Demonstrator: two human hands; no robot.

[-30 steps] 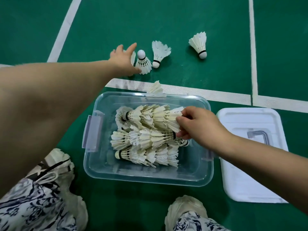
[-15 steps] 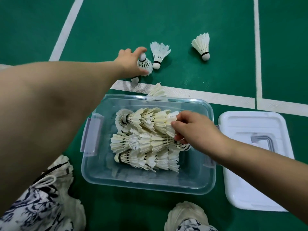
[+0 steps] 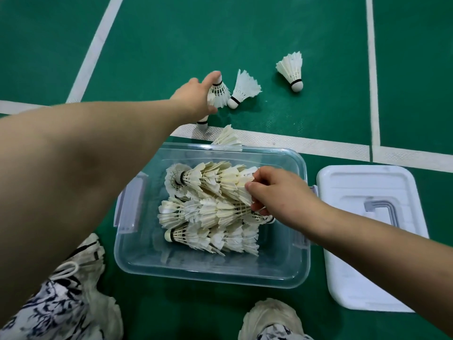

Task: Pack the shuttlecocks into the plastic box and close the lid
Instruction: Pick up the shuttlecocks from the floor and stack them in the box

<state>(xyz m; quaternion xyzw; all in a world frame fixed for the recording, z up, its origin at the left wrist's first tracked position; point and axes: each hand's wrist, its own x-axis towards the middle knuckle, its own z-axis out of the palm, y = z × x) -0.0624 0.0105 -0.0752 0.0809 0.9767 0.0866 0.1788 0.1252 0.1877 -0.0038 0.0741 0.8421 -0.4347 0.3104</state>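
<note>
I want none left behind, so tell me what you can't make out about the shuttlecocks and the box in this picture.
All head view.
1. The low shuttlecock: only its cork shows; the left hand, gripping the upright shuttlecock, covers the feathers.
2. The rear shuttlecock: the box rim hides its cork.
3. The stacks in the box: nested, right ends covered by the gripping right hand, so no sure count.

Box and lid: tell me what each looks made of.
Box: clear, glossy plastic, apparently; the green floor shows through its walls. Lid: opaque white plastic, seemingly matte, with moulded ridges.
</note>
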